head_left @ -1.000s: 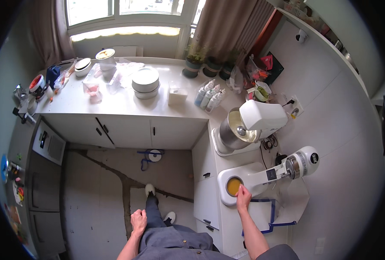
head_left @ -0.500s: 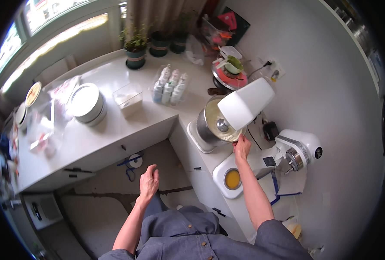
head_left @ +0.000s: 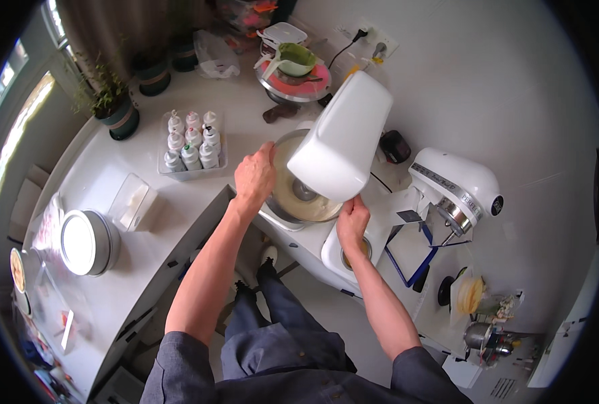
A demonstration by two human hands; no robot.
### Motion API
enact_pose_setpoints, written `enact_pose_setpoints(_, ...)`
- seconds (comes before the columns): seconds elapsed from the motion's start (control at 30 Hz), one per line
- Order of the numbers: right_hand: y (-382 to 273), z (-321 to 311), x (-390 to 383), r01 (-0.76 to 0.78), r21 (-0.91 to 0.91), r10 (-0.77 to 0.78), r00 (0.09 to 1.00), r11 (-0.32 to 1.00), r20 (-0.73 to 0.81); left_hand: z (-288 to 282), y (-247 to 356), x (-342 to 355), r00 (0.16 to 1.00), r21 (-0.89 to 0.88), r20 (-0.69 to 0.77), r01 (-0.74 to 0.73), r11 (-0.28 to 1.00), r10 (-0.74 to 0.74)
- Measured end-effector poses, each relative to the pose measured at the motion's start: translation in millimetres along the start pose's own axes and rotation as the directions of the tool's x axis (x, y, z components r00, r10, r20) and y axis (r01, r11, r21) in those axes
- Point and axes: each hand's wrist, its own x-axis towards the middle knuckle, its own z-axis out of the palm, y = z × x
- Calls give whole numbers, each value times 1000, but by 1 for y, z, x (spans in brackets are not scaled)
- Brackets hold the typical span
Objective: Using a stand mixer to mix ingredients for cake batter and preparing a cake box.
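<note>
My left hand grips the left rim of the steel mixing bowl, which holds pale cream mixture around a metal attachment. My right hand is closed on the bowl's right edge, its fingertips partly hidden, just beside the big white head of the stand mixer that hangs over the bowl. Beneath my right wrist is the white base of a second stand mixer, with a small container of yellow liquid largely covered by my arm.
On the left counter are squeeze bottles, a clear box, stacked white pans and potted plants. Behind the mixer sit stacked bowls. A blue-edged board and more items lie to the right, along the wall.
My left hand rose from beside my body onto the bowl's rim. My right hand went from the yellow container up to the bowl's right edge. My view has swung toward the bowl.
</note>
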Motion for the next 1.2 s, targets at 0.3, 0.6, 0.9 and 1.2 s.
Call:
enact_pose_setpoints(0.3,35,-4,40,102,93,-110,991,990,77,23,-1,-20,996,41,-91,29,999,-25)
enact_pose_setpoints(0.6,34,-17,68,-54,160,-5,938,986,346,28,-3,-63,986,70,-167,27,997,-15)
enact_pose_setpoints(0.9,-3,-35,63,-85,31,63,898,996,435,26,-7,-75,983,54,-177,63,997,-53)
enact_pose_setpoints(1.2,7,-41,50,10,43,-25,926,999,377,29,-3,-87,985,52,-166,55,997,-46)
